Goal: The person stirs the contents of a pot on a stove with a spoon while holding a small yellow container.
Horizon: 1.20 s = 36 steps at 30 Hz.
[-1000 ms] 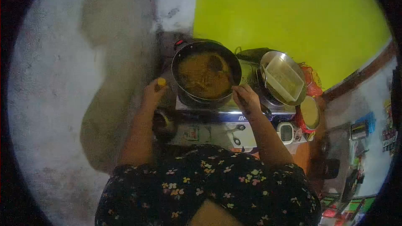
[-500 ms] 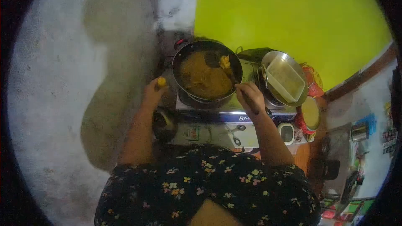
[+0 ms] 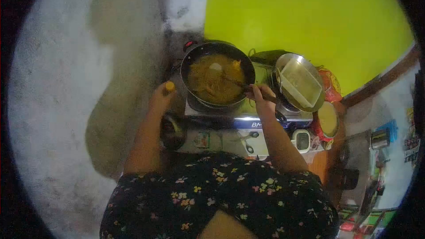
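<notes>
Left of the pan (image 3: 215, 49), a gap from its rim, the left hand (image 3: 159, 101) clasped a yellow-topped object (image 3: 169, 86); at the pan's right edge, the right hand (image 3: 262, 97) gripped a utensil (image 3: 234, 81).

Place: kitchen.
Stove (image 3: 230, 122): metal, standing before a green wall (image 3: 310, 17).
Pan (image 3: 217, 48): on the stove, containing food (image 3: 203, 77).
Metal bowl (image 3: 311, 65): beside the pan, holding a rectangular container (image 3: 301, 82).
Right side: blurred; apparently kitchenware (image 3: 380, 139).

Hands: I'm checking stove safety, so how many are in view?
2: the left hand, holding a yellow-topped item left of the wok, and the right hand, gripping a utensil at the wok's right side. No others show.
</notes>
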Each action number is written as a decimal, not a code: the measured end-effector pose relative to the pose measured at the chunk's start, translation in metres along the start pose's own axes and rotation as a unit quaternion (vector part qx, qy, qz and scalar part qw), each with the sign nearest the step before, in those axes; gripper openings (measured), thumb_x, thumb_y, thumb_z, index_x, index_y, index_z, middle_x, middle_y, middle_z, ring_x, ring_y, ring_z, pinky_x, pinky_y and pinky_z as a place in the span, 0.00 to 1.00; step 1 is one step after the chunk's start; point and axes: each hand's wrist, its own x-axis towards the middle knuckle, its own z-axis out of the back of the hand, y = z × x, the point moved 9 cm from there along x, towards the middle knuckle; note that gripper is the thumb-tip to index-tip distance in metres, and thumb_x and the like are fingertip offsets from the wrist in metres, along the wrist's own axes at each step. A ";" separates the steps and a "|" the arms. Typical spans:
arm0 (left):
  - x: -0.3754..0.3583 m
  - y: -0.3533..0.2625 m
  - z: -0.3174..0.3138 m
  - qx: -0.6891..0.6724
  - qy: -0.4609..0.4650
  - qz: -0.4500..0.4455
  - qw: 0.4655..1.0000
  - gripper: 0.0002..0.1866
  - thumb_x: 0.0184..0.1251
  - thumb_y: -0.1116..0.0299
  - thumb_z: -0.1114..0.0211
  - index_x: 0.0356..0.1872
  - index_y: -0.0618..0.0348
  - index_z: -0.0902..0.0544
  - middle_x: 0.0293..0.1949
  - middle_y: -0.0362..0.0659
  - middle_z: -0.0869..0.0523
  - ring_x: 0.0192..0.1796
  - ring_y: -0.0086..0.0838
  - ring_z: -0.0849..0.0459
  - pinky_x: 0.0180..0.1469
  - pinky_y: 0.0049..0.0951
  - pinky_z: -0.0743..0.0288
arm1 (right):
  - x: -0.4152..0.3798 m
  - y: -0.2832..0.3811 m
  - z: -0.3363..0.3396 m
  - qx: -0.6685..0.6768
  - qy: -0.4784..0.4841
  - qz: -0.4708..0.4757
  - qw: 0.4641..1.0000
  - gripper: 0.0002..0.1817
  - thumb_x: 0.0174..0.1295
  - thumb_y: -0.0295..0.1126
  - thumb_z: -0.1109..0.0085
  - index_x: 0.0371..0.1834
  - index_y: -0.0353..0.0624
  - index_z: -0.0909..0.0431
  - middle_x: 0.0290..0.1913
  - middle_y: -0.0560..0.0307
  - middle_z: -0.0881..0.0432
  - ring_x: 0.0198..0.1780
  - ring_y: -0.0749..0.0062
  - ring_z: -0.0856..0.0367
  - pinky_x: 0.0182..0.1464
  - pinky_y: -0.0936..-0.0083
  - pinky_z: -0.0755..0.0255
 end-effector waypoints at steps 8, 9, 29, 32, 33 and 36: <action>0.004 0.010 -0.005 -0.032 0.007 0.002 0.999 0.29 0.59 0.60 0.27 0.60 0.59 0.23 0.55 0.48 0.18 0.60 0.37 0.21 0.64 0.37 0.31 | -0.018 0.121 -0.024 -0.376 0.108 0.296 0.871 0.01 0.56 0.22 0.42 0.30 0.40 0.23 0.33 0.47 0.20 0.35 0.49 0.19 0.38 0.64 0.25; 0.000 0.005 -0.003 -0.040 0.012 0.014 0.999 0.29 0.59 0.60 0.27 0.60 0.59 0.23 0.55 0.48 0.18 0.60 0.37 0.21 0.64 0.37 0.31 | -0.019 0.131 -0.029 -0.419 0.127 0.315 0.842 0.01 0.56 0.22 0.43 0.29 0.40 0.24 0.33 0.47 0.21 0.34 0.48 0.20 0.38 0.63 0.25; 0.000 0.010 -0.007 -0.038 0.015 -0.008 0.999 0.27 0.61 0.64 0.29 0.61 0.58 0.23 0.55 0.49 0.18 0.59 0.39 0.21 0.61 0.38 0.29 | 0.044 -0.032 -0.014 0.011 0.019 -0.016 1.000 0.09 0.66 0.29 0.41 0.42 0.32 0.19 0.39 0.54 0.18 0.37 0.71 0.18 0.36 0.73 0.20; -0.002 -0.001 -0.004 0.007 0.026 0.010 1.000 0.31 0.59 0.58 0.27 0.62 0.58 0.25 0.57 0.49 0.19 0.61 0.39 0.22 0.64 0.39 0.31 | 0.033 -0.001 -0.020 -0.086 0.016 0.016 0.996 0.11 0.66 0.31 0.40 0.42 0.32 0.18 0.34 0.53 0.17 0.36 0.73 0.18 0.38 0.74 0.21; -0.001 0.001 -0.004 -0.001 0.023 0.006 1.000 0.30 0.60 0.60 0.28 0.62 0.58 0.25 0.57 0.49 0.19 0.61 0.39 0.22 0.64 0.39 0.31 | 0.032 0.002 -0.021 -0.075 0.018 0.004 0.997 0.11 0.66 0.31 0.40 0.41 0.32 0.18 0.33 0.53 0.17 0.36 0.73 0.18 0.37 0.75 0.22; -0.003 0.003 -0.007 -0.024 0.024 0.007 0.999 0.27 0.63 0.64 0.31 0.63 0.59 0.26 0.58 0.50 0.21 0.60 0.40 0.22 0.63 0.40 0.30 | 0.024 0.036 -0.015 -0.173 0.003 0.064 0.983 0.10 0.67 0.32 0.41 0.39 0.33 0.17 0.32 0.55 0.16 0.35 0.74 0.17 0.37 0.75 0.23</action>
